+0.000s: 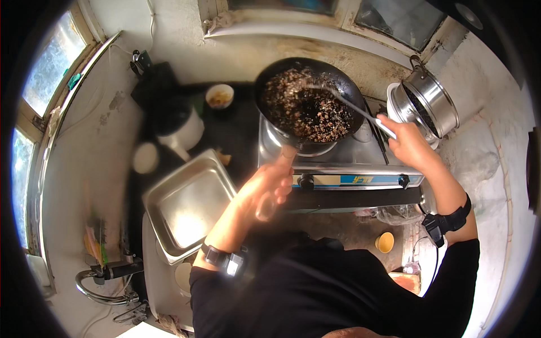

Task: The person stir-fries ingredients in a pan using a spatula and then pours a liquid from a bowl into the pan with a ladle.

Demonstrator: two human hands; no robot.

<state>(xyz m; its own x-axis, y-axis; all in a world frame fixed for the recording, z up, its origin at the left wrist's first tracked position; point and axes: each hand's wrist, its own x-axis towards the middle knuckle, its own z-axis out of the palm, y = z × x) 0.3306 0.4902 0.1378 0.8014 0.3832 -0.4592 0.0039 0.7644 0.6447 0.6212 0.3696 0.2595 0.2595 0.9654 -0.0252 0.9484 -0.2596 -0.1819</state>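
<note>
A dark wok (355, 91) sits over the gas stove (338, 168), holding a loose, dark-brown, crumbly food (325, 122). My left hand (268, 181) is wrapped around the wok's wooden handle (266, 206), in front of the stove's left end. My right hand (408, 139) grips the pale handle of a metal cooking utensil (355, 107) that slants into the wok. Its far end is blurred among the food, so its exact shape is unclear.
An empty steel tray (194, 203) rests partly over the sink (152, 270), left of my left arm. Behind it are a white saucepan (186, 131) and a small bowl (219, 96). Steel pots (437, 99) stand right of the stove. The faucet (84, 283) is at lower left.
</note>
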